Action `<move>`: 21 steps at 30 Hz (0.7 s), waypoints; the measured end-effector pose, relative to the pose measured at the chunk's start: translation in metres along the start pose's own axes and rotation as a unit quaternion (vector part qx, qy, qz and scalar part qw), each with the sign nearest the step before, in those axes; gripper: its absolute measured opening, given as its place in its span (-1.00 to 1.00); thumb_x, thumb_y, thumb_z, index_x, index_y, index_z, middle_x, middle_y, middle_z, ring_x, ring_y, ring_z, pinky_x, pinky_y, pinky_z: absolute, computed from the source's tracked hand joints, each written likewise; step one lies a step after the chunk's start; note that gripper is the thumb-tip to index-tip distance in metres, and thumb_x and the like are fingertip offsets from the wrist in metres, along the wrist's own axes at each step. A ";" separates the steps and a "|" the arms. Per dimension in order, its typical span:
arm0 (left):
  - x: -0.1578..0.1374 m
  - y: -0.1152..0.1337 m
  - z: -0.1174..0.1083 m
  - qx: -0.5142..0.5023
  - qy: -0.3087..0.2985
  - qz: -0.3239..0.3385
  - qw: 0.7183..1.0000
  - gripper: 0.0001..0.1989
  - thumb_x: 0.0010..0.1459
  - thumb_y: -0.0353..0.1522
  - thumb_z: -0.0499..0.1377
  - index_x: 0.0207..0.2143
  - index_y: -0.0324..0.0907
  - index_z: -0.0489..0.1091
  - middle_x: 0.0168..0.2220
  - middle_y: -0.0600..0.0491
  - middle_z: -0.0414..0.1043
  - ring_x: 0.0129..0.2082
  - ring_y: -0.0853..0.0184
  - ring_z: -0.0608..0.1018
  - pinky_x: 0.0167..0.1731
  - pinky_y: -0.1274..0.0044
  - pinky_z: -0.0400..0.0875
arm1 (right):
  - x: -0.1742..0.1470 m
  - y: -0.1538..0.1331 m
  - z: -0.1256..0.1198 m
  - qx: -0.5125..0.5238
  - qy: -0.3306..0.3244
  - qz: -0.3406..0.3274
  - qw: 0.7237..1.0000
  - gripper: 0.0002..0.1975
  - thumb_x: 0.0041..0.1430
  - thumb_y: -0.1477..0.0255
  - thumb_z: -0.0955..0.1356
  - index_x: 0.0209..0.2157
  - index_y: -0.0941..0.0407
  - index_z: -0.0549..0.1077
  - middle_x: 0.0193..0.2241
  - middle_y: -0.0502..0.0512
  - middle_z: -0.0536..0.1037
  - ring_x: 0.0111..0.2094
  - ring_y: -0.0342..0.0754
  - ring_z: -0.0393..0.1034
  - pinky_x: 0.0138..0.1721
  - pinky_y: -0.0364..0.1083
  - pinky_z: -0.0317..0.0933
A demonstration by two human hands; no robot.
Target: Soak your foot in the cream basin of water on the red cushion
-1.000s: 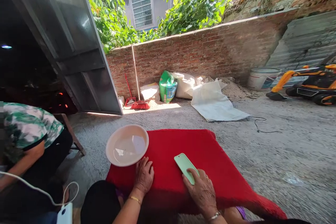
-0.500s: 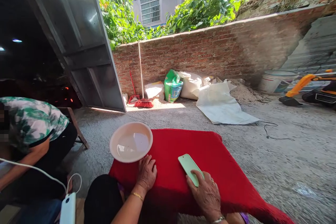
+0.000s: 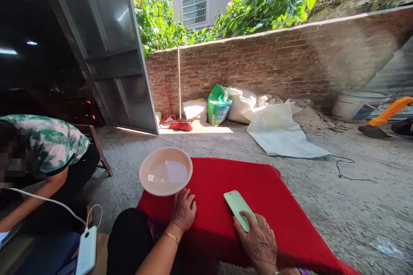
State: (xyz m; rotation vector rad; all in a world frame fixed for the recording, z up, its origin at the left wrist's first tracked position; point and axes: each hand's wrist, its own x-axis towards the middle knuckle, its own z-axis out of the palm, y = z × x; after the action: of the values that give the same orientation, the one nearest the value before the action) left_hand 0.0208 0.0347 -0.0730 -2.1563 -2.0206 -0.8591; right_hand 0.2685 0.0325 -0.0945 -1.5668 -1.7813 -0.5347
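Observation:
My right hand (image 3: 258, 240) grips the lower end of a light green phone (image 3: 239, 206), thumb on one side and fingers on the other. The phone lies slanted on, or just over, a red cloth (image 3: 232, 176) that covers a small table in front of me. My left hand (image 3: 184, 209) rests on the cloth with its fingers stretched out, holding nothing. Its fingertips are at the near rim of a pale pink basin (image 3: 148, 185), which holds clear water; whether they touch the rim I cannot tell.
A person in a green and white shirt (image 3: 54, 142) bends forward at the left. Near them is a white power bank (image 3: 86, 251) with a cable. Beyond the table are a metal door (image 3: 119, 64), a red broom (image 3: 181, 125), sacks (image 3: 241, 105), a white sheet (image 3: 280, 131) and a bucket (image 3: 359, 107).
The view has turned slightly left, so the scene sits further right. My right hand keeps its grip on the phone, and my left hand stays beside the basin.

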 end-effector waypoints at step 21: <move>0.000 0.003 0.001 -0.009 0.004 0.000 1.000 -0.71 0.14 -0.49 0.09 -0.13 -0.10 0.50 0.01 -0.02 0.51 0.09 0.20 0.48 0.17 0.23 0.34 | -0.002 0.006 -0.001 -0.014 -0.035 0.008 0.999 -0.58 0.24 0.07 0.21 -0.27 0.05 0.55 -0.32 0.18 0.47 -0.31 0.04 0.33 -0.34 -0.05 0.14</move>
State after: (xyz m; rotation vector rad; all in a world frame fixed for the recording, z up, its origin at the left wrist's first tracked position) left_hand 0.0243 0.0349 -0.0726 -2.1590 -2.0179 -0.8872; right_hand 0.2749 0.0317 -0.0959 -1.6352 -1.8192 -0.5048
